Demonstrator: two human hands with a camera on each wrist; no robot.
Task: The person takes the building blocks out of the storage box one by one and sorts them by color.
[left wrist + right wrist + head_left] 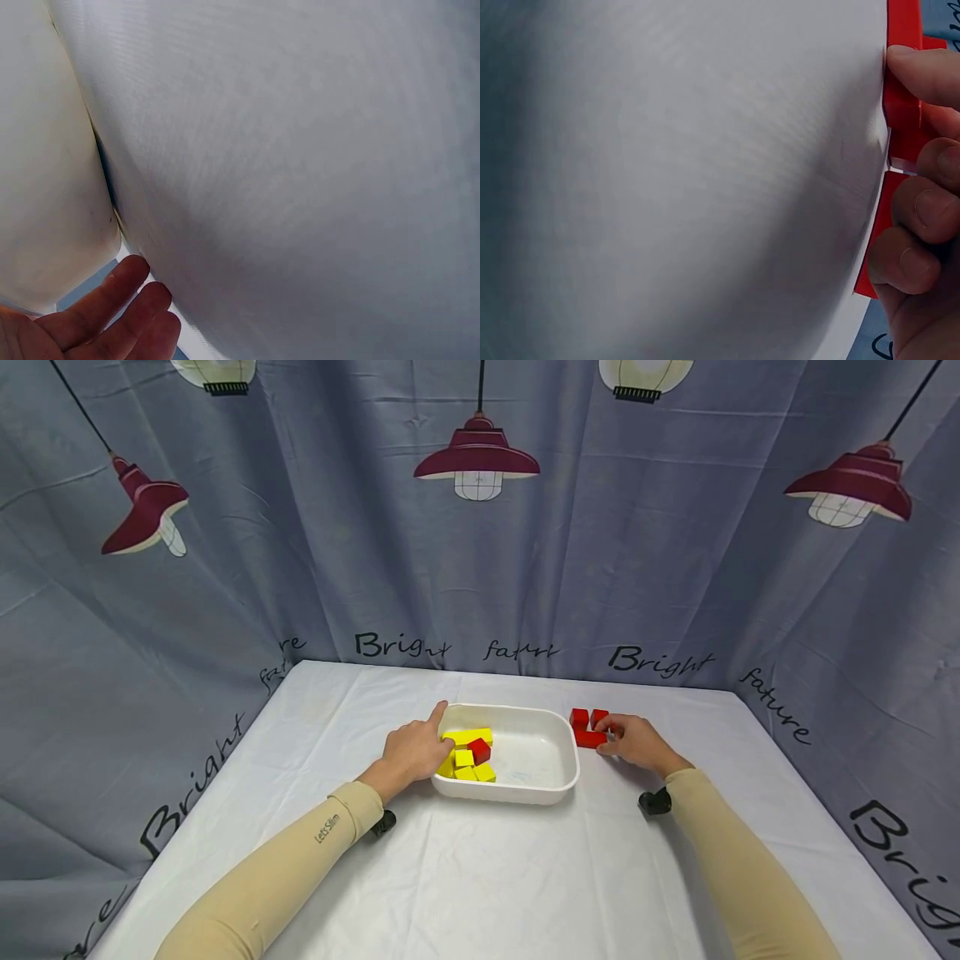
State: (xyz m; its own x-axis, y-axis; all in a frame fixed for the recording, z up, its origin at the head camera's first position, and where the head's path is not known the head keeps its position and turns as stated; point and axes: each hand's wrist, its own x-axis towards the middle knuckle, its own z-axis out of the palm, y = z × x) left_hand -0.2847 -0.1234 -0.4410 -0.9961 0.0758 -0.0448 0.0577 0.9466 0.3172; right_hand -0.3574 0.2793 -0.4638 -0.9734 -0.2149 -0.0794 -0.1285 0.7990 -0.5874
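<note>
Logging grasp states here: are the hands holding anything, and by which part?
The right hand grips red blocks on the table, fingers curled over their near side. The left hand rests at the white tray rim; any hold there cannot be told.

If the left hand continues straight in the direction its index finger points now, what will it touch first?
Probably nothing close. The left hand rests at the left rim of the white tray, and its index finger points up and away along that rim, toward bare tablecloth and then the curtain. Depth is unclear.
</note>
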